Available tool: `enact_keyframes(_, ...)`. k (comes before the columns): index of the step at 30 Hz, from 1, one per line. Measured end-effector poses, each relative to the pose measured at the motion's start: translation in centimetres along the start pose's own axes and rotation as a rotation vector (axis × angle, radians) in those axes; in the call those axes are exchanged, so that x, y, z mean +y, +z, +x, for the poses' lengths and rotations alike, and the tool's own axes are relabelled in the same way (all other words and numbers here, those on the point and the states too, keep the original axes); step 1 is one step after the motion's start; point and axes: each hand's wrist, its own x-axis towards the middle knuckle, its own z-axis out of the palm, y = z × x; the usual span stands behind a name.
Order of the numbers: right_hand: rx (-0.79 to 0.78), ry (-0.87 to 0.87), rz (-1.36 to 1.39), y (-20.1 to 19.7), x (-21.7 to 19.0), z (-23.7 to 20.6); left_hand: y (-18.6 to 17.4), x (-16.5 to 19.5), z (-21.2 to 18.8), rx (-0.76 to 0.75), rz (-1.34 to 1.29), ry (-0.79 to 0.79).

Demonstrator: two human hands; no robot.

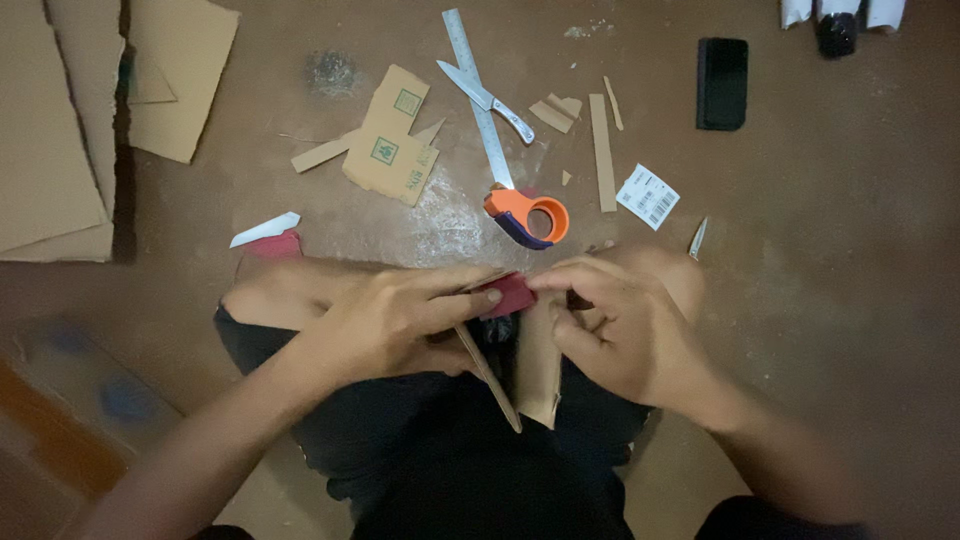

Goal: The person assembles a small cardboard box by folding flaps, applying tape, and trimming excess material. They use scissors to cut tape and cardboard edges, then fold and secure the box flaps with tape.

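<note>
**Hands at work on cardboard, seated on the floor**

On a brown floor [850, 250] strewn with offcuts, the left hand [390, 320] and right hand [620, 335] pinch a folded cardboard piece [538, 375] and red strip [512, 293] over the lap. Scissors [528, 216] and steel ruler [478, 95] lie just beyond.
</note>
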Motion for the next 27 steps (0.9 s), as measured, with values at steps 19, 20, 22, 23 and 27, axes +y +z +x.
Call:
enact_keyframes(19, 0.022, -0.196, -0.094, -0.1, 0.2, -0.2, 2.4, -3.4, -0.3, 0.13, -0.834, 0.078)
enact_keyframes(20, 0.004, -0.187, -0.103, -0.1, 0.2, -0.2, 1.9, -3.4, 0.3, 0.05, -1.021, -0.063)
enact_keyframes(22, -0.022, -0.198, -0.098, -0.1, 0.0, -0.1, 0.8, -3.5, 1.8, -0.156, -1.004, -0.226)
enact_keyframes(23, -0.023, -0.218, -0.085, -0.2, -0.2, 0.0, 0.2, -3.6, 2.9, -0.281, -0.799, -0.236)
enact_keyframes(27, 0.018, -0.241, -0.05, -0.2, -0.9, -0.1, 0.3, -1.9, 4.1, -0.541, -1.108, -0.668)
